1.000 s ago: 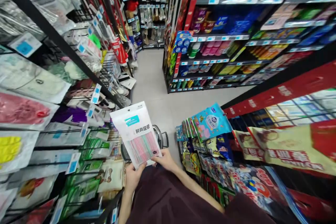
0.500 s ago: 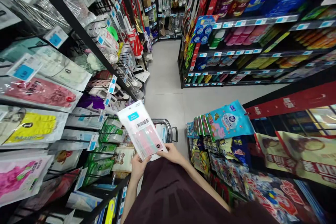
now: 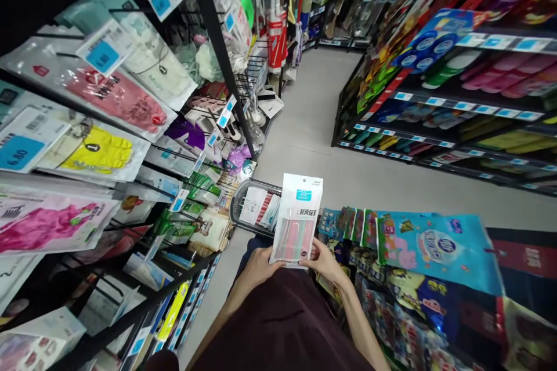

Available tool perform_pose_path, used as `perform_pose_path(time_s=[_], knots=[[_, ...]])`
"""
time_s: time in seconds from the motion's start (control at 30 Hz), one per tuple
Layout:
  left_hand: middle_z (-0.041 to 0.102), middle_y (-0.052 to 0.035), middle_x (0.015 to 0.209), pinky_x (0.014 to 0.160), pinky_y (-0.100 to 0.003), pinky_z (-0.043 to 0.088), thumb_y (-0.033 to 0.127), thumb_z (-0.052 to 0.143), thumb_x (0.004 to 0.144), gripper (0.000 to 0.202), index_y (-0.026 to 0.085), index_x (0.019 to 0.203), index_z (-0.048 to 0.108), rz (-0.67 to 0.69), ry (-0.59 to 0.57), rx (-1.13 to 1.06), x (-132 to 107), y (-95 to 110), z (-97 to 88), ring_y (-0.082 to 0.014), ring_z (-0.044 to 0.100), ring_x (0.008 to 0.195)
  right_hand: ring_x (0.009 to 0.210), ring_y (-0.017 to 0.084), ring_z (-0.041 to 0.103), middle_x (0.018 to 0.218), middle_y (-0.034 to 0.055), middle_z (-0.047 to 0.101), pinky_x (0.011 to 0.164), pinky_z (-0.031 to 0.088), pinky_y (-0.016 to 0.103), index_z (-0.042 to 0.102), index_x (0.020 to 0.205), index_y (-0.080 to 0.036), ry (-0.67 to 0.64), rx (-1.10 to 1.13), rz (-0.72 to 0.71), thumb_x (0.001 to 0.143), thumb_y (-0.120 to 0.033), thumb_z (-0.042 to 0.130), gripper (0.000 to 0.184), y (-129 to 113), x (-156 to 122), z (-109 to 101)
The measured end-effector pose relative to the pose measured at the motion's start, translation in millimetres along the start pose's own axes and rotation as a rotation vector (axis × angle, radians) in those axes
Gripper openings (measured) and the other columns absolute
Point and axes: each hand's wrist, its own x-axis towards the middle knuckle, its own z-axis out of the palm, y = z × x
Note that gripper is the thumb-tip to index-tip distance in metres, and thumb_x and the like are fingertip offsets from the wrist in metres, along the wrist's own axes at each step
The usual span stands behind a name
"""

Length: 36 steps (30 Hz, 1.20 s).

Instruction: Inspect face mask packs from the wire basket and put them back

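I hold a white plastic packet point(image 3: 298, 220) with a teal label and pastel striped items inside, upright in front of me. My left hand point(image 3: 256, 264) grips its lower left corner, and my right hand point(image 3: 324, 259) grips its lower right corner. Just behind the packet, low on the floor, is a wire shopping basket point(image 3: 238, 203) with a few flat packets in it.
Peg racks of bagged gloves and cloths with blue price tags point(image 3: 102, 56) fill the left. Hanging snack and wipe packs point(image 3: 429, 243) are at my right. A dark shelf unit point(image 3: 435, 122) stands across the grey floor aisle point(image 3: 317, 104).
My view has swung left and tilted, so the left rack looks closer. The packet has turned from leaning left to upright and moved right, still held by both hands.
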Motion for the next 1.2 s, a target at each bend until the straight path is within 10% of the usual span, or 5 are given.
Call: perform_pose_path(time_s=[0.47,0.87,1.2], knots=[[0.075,-0.0059,0.091,0.067,-0.025,0.042,0.031,0.067,0.083,0.017,0.018,0.092,0.073,0.141,-0.146,-0.163,16.3,-39.4,-27.8,-0.0215,0.068,0.078,0.116,0.029,0.062,0.129,0.0165,0.062,0.102,0.049,0.045,0.05,0.13,-0.018,0.114,-0.162,0.049,0.069,-0.026,0.082,0.07,6.6,11.8,28.9],[0.073,-0.0085,0.089,0.071,-0.027,0.042,0.028,0.062,0.089,0.014,0.018,0.093,0.071,0.265,-0.127,-0.034,31.3,-69.5,-68.3,-0.023,0.067,0.083,0.087,0.03,0.07,0.098,0.0153,0.074,0.085,0.056,0.045,0.068,0.093,-0.016,0.49,0.006,0.034,0.061,-0.052,0.086,0.052,3.9,33.9,76.5],[0.073,-0.0083,0.096,0.079,-0.029,0.046,0.022,0.057,0.091,0.017,0.018,0.097,0.072,0.276,-0.108,-0.006,24.9,-106.3,-87.7,-0.0231,0.066,0.091,0.089,0.03,0.07,0.094,0.0144,0.075,0.088,0.055,0.046,0.073,0.087,-0.014,0.419,-0.185,0.06,0.059,-0.05,0.086,0.048,-9.5,48.2,107.5]])
